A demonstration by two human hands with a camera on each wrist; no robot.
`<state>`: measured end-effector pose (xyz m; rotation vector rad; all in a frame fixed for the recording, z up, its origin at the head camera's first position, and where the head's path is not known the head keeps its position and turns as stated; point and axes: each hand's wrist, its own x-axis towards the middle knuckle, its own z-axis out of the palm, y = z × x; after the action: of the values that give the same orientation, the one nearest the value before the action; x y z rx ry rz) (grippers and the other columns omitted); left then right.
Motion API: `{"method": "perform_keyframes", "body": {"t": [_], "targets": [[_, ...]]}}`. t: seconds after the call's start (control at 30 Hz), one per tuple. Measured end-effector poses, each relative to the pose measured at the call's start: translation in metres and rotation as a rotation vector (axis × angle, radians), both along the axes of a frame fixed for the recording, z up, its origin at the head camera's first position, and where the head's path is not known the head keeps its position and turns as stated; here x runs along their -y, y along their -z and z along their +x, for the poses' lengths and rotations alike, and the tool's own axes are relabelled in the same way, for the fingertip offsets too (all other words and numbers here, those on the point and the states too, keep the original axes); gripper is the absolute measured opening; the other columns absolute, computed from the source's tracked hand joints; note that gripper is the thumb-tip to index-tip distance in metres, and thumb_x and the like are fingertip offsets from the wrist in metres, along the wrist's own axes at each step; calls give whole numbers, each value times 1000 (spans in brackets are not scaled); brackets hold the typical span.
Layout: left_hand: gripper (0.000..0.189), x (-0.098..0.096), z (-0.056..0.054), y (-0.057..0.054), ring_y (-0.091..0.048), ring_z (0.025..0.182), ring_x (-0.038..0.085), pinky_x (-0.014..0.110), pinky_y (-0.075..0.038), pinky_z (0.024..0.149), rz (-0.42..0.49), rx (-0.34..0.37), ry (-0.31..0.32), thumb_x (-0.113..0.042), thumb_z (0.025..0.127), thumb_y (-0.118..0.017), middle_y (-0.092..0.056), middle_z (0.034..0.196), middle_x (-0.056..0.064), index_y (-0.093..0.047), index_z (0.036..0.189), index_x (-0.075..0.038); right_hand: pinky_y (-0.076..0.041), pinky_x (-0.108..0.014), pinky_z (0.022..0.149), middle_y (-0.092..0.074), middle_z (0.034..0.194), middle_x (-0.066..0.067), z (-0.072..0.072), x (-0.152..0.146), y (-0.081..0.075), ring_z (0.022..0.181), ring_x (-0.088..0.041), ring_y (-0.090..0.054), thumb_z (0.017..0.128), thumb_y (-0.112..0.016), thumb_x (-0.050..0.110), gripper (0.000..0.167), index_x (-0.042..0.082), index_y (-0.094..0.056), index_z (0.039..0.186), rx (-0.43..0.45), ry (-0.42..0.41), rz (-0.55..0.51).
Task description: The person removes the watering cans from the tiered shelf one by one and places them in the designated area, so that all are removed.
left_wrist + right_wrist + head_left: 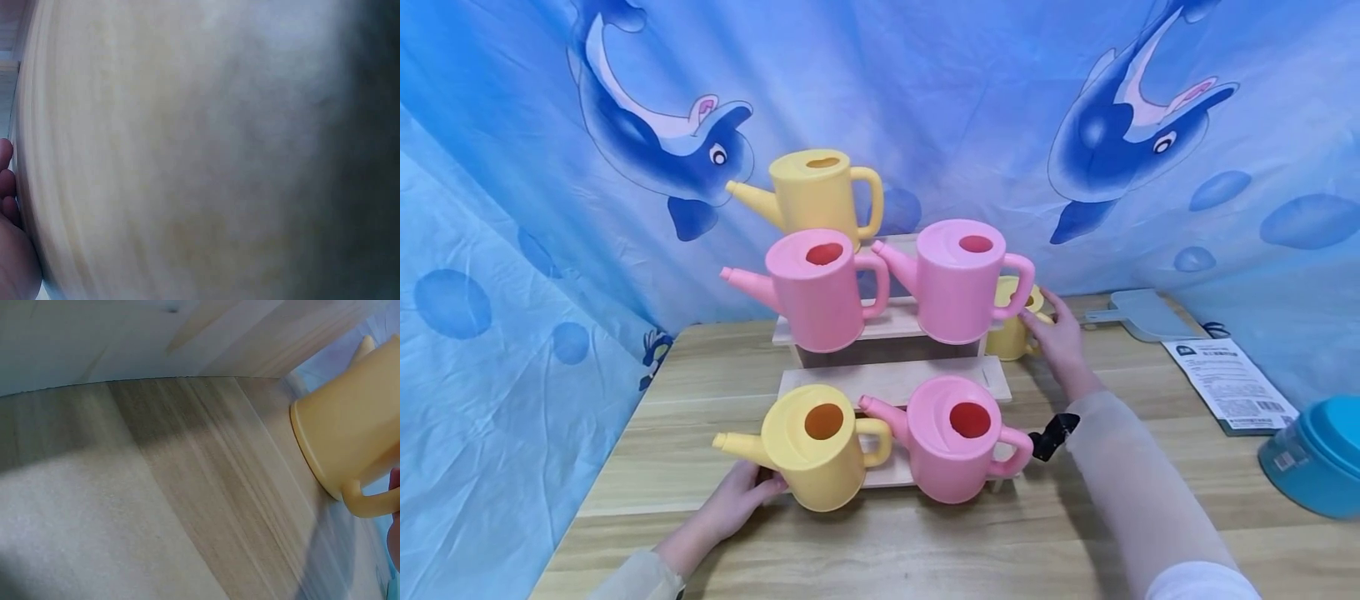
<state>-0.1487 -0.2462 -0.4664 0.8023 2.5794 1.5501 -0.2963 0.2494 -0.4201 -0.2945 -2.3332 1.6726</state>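
Observation:
My right hand (1060, 337) grips the handle of a yellow watering can (1009, 337), which sits behind the right side of a tiered wooden stand (895, 382). The right wrist view shows that can (350, 425) tilted in frame, with fingertips (394, 534) at its handle. My left hand (737, 500) is at the lower left end of the stand; its fingertips are partly hidden behind the spout of the front yellow watering can (823, 475), so I cannot tell how they close. Beside that can stands a pink watering can (951, 462).
On the middle tier are two pink watering cans (820, 308) (958, 292), and a yellow watering can (816, 196) tops the stand. At the right lie a pale dustpan (1142, 312), a printed sheet (1228, 379) and a teal container (1315, 467). A blue dolphin curtain (895, 100) hangs behind.

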Motion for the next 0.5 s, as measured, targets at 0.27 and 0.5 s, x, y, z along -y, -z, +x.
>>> {"method": "perform_keyframes", "body": {"t": [0.27,0.5], "targets": [[16,1,-1,0,-52,78,7,26,-46,68,6,-19,10,0,85,-58,-55,86,-5,-53,100,-5,-49,-42,75,-46,115,-11,2,3,1,84,-18,-51,81,-63,54,83,28,-22,148,-17,34,-24],[20,-1,1,0,-53,81,6,25,-47,69,12,-20,-6,0,85,-58,-56,90,-6,-54,104,-3,-48,-45,78,-46,120,-15,4,8,-1,92,-28,-52,80,-63,56,87,26,-18,149,-18,2,-43]]}}
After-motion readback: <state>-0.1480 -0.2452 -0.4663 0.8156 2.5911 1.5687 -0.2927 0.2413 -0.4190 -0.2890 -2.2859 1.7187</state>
